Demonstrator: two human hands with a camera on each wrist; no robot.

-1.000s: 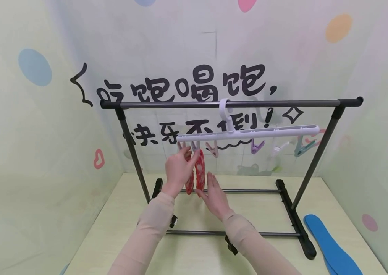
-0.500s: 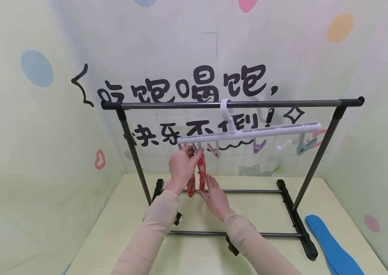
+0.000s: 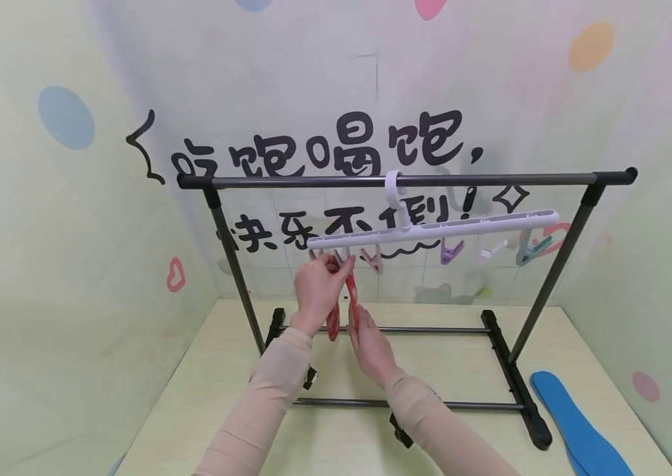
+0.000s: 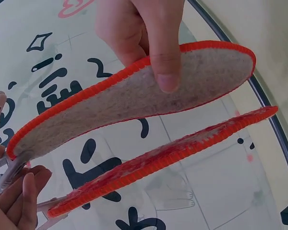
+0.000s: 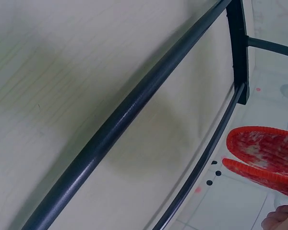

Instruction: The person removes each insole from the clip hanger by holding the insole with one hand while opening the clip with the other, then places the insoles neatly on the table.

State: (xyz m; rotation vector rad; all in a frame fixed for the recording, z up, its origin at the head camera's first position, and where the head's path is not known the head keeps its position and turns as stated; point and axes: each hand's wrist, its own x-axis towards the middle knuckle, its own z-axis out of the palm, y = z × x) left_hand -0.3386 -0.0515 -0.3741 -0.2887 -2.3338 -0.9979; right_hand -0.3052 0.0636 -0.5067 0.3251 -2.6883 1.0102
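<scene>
My left hand (image 3: 317, 291) is raised under the left end of a lilac hanger (image 3: 461, 229). Its fingers pinch a pale clothespin (image 4: 12, 170) at the narrow end of a shoe insole (image 4: 105, 105) with grey fuzzy lining and orange-red edging. Lower down, my right hand (image 3: 374, 347) holds that insole, thumb flat on the lining and fingers behind. A second insole (image 4: 158, 163), red and patterned, hangs beside it from another clothespin (image 4: 50, 218). In the right wrist view the patterned red side of an insole (image 5: 264, 148) shows at the right edge.
The hanger hooks over the top bar (image 3: 288, 182) of a black rack standing on a pale wooden table (image 3: 193, 390). Pink (image 3: 372, 259), purple (image 3: 450, 251) and teal clothespins (image 3: 531, 248) dangle along it. Blue insoles (image 3: 580, 423) lie at the table's right.
The held insole has turned nearly edge-on in the head view. My right hand has come in against it, thumb and fingers now on either side. My left hand has shifted slightly right.
</scene>
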